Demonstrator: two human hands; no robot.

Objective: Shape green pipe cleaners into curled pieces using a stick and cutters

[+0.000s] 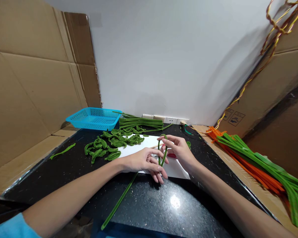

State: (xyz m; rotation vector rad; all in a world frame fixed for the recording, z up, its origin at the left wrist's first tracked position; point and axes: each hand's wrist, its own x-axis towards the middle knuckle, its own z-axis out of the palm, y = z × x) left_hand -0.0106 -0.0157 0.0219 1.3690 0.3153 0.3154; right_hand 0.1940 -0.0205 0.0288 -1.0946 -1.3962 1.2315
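A dark green fuzzy stem (pixel 159 153), bent into a tall narrow loop, stands between my two hands above a white sheet (pixel 129 151). My right hand (pixel 179 148) pinches the top of the loop between thumb and fingers. At the loop's lower end, my left hand (pixel 149 162) holds it with curled fingers. A thin pale stick (pixel 154 146) and a red object (pixel 172 155) lie partly hidden behind my hands. Another straight green stem (pixel 120 205) reaches from beneath my left hand to the table's front edge. Bent green leaf shapes (pixel 96 150) are heaped left of the sheet.
A blue basket (pixel 94 119) sits at the back left, beside a bundle of green stems (pixel 141 123). Orange stems (pixel 250 167) and bright green stems (pixel 260 162) lie on cardboard at the right. Twisted yellow wire (pixel 248 82) hangs at the right. Cardboard walls (pixel 34 82) flank the black table (pixel 72 172).
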